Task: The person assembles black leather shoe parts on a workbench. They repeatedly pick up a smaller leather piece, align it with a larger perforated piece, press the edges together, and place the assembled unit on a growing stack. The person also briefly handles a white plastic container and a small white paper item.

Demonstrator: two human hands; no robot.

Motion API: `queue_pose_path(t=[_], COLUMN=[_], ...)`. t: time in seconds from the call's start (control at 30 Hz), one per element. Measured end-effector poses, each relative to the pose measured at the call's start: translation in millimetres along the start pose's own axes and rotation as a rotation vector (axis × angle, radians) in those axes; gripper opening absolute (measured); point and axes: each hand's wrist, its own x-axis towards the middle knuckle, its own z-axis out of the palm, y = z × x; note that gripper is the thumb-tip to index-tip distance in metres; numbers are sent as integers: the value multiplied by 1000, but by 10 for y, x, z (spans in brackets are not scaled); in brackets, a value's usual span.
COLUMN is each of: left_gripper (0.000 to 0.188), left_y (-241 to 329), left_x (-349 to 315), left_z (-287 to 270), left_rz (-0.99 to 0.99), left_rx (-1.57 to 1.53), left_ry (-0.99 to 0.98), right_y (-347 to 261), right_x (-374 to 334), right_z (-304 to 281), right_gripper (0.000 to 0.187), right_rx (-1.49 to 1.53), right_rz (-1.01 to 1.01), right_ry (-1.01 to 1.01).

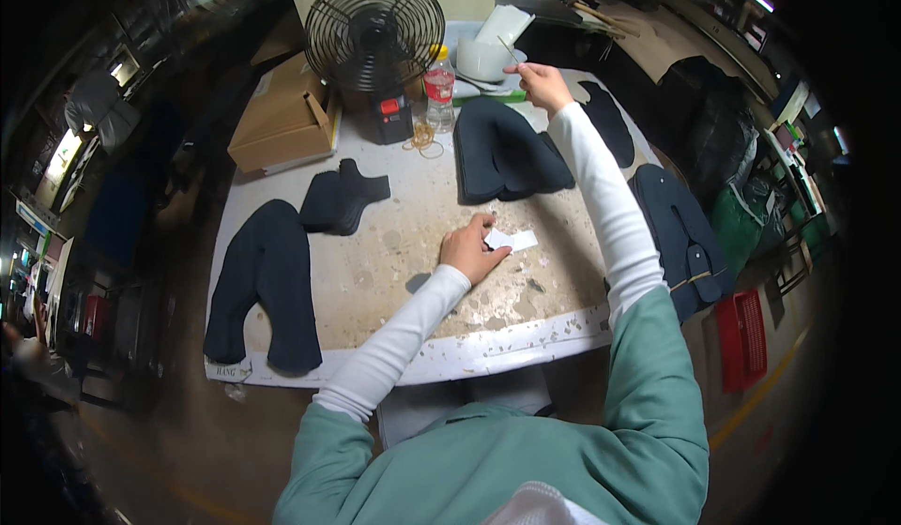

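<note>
My left hand [472,249] is over the worn middle of the table, its thumb and fingers closed around a small white piece [514,240] that looks like paper or fabric. Part of that piece is hidden under the fingers. Farther off to the right, my right hand [544,87] is raised with its fingertips pinched on a thin stick [508,50]. The stick slants up in front of a white pot [481,60] at the table's far side. A stack of dark cut pieces [500,150] lies just below the right hand.
Curved dark pieces [263,286] and smaller dark ones [343,197] lie on the left. More dark pieces [678,234] are at the right edge. Behind stand a black fan [375,42], a cardboard box [282,117] and a bottle [439,89]. A red basket [741,337] is on the floor.
</note>
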Motion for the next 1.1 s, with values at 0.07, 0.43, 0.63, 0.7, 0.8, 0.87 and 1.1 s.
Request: queue_pose_path(t=[0.07,0.43,0.63,0.7,0.8,0.87,1.1], left_gripper=[43,29,29,28,28,33,20], left_y=[-27,-71,-40,-44,-59,-83,-164], left_x=[-12,63,66,69,66,61,92], left_z=[21,-38,-59,-50,-31,-16,12], left_rz=[37,-3,-39,-10,-31,-38,-53], left_rx=[6,-98,-77,-66,-50,-138,-284], left_ry=[18,12,-13,7,5,57,225], right_y=[-51,178,188,108,24,60,374], right_x=[478,1650,1556,1402,1025,621,-1253], right_z=[-37,30,-143,-248,-332,-339,-253], right_gripper=[25,25,24,22,21,17,29], right_rx=[-251,-153,146,170,65,-260,-897], right_rz=[94,103,96,35,-27,-18,-215], right_ry=[48,215,269,233,142,-140,-1073])
